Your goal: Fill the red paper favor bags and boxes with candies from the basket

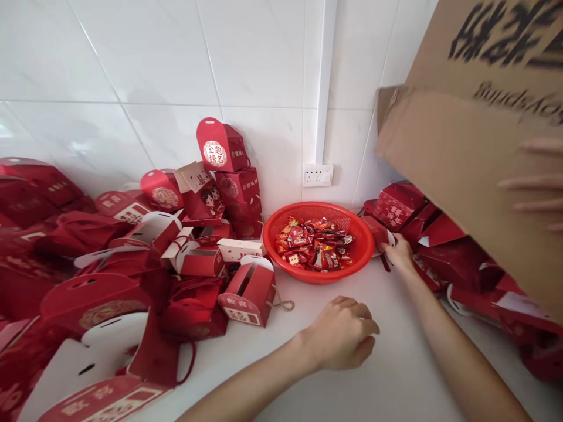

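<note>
My left hand hovers over the white tabletop, in front of the basket, with its fingers curled in; I see nothing held in it. Reaching out to the right of the basket, my right hand grips the edge of a red gift box, which is partly hidden behind the fingers. Between and beyond my hands stands a round red plastic basket, holding many small wrapped candies. A red candy box with a rope handle stands left of my left hand.
Many red boxes are piled on the left, some stacked against the tiled wall. More boxes lie at the right. Another person's hand is on a large tilted cardboard box above them. A socket is on the wall.
</note>
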Action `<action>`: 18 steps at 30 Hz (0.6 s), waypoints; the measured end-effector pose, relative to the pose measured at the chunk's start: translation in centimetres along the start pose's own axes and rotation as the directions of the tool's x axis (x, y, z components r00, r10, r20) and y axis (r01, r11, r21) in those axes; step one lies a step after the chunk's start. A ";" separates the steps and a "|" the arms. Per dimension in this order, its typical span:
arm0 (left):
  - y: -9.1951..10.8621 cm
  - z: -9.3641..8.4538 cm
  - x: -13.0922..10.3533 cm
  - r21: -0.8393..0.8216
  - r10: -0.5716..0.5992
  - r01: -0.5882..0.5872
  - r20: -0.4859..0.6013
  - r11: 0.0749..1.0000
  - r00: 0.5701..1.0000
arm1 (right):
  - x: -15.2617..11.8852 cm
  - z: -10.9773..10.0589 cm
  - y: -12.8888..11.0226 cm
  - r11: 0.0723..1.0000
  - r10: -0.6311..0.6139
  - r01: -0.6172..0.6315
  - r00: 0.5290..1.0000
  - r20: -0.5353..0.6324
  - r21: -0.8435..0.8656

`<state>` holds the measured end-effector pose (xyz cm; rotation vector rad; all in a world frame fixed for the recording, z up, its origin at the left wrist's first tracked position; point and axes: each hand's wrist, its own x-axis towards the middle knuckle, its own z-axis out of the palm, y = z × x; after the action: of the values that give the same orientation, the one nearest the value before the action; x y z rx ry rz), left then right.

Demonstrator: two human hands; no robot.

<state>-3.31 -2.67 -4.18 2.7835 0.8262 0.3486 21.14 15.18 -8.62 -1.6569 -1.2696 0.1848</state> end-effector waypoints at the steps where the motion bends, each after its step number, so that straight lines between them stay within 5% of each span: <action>1: -0.1 0.0 0.0 -0.001 -0.002 0.002 0.003 1.000 1.000 | 0.1 -0.1 -0.1 0.999 0.021 -0.021 1.000 -0.005 -0.038; 9: -0.9 -0.3 0.0 -0.059 -0.058 0.058 -0.005 0.997 0.998 | 0.8 -1.9 -2.3 0.967 0.060 -0.082 0.993 -0.098 -0.243; 13: -1.2 -0.4 0.2 -0.113 -0.084 0.084 0.005 0.990 0.996 | 2.2 -2.8 -3.7 0.952 0.029 -0.045 0.998 -0.058 -0.303; 18: 1.8 0.0 2.2 -0.190 0.048 -0.065 -0.090 0.980 0.995 | 4.0 -2.6 -4.9 0.939 -0.042 0.058 0.998 0.054 -0.340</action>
<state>-0.64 -2.94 -3.29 2.6306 0.6921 0.5304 21.40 16.56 -1.95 -1.9204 -1.4384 -0.0325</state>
